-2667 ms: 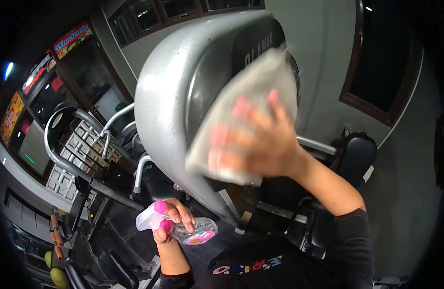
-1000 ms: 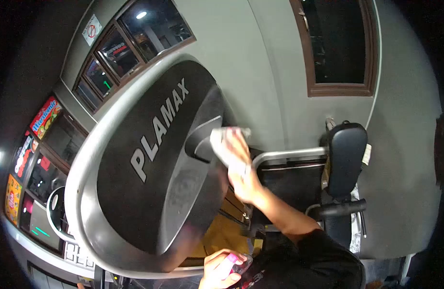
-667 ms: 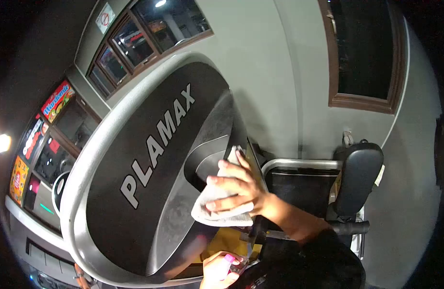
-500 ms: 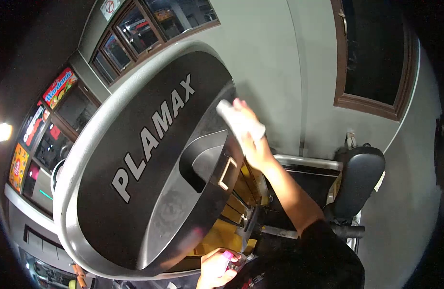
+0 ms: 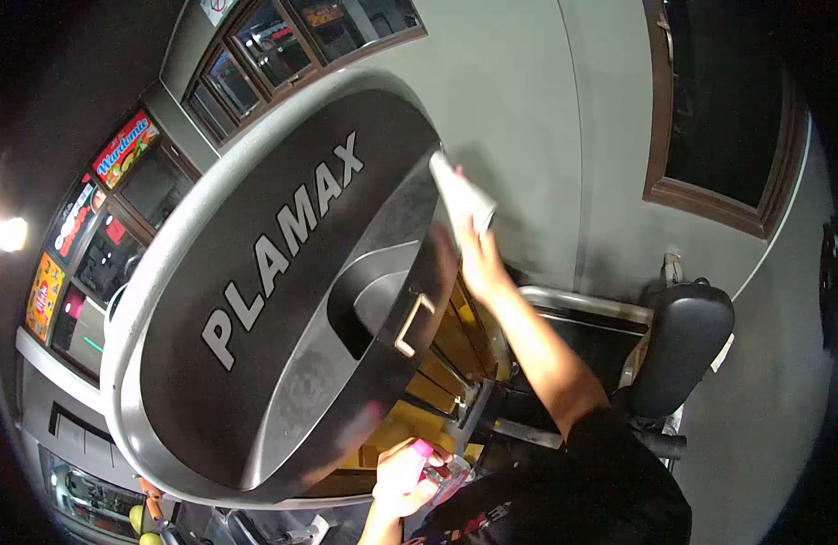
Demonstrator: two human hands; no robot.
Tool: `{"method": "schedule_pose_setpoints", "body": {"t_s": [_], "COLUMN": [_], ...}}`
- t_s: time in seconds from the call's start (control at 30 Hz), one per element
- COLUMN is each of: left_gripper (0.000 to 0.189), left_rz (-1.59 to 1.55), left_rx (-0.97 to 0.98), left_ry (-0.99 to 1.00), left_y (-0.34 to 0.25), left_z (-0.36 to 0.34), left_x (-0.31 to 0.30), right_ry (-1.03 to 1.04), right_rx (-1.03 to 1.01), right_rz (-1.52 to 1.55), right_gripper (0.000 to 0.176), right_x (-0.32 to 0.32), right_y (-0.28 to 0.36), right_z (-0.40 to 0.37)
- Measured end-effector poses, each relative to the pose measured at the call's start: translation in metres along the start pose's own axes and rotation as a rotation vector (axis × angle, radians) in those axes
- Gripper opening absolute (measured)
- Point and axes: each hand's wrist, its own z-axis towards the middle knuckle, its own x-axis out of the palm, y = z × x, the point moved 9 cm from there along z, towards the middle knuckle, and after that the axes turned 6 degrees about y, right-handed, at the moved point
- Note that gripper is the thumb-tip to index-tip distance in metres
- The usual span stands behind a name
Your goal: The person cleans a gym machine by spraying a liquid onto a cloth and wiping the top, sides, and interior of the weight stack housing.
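Note:
In the head view my right hand point(image 5: 478, 254) holds a white cloth point(image 5: 460, 198) against the upper right edge of a large oval machine cover point(image 5: 273, 209) lettered PLAMAX. Low in the view, my left hand point(image 5: 405, 477) is wrapped round a clear bottle point(image 5: 451, 477) with a pink top. Between the hands are the cover's dark recess point(image 5: 346, 313) and a pale rectangular handle point(image 5: 414, 324). The fingertips of my right hand are partly behind the cloth.
A black padded seat point(image 5: 689, 341) stands at the right, by a grey wall point(image 5: 519, 118). Brown-framed windows point(image 5: 659, 100) are above. Yellow machine parts and metal bars point(image 5: 469, 404) lie beneath the cover. Bright signs point(image 5: 123, 145) hang at the left.
My right hand and the cloth have shifted slightly, with the cloth now tilted along the cover's edge. The bottle shows more beside my left hand. The whole view has moved a little.

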Motion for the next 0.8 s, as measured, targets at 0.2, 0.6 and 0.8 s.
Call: {"method": "schedule_pose_setpoints", "body": {"t_s": [0.2,0.6,0.8], "left_gripper": [0.032,0.033,0.05], "left_rz": [0.281,0.212,0.162], "left_rx": [0.058,0.043,0.164], "left_ry": [0.017,0.03,0.038], "left_y": [-0.006,-0.019,-0.091], "left_z": [0.022,0.017,-0.006], "left_x": [0.004,0.008,-0.022], "right_ry": [0.35,-0.126,-0.418], "right_rx": [-0.629,0.038,0.346], "right_rz": [-0.761,-0.117,0.236], "right_gripper": [0.046,0.031,0.039], "right_x": [0.065,-0.032,-0.07], "right_y": [0.086,-0.013,-0.022], "right_z": [-0.097,0.007,-0.017]}}
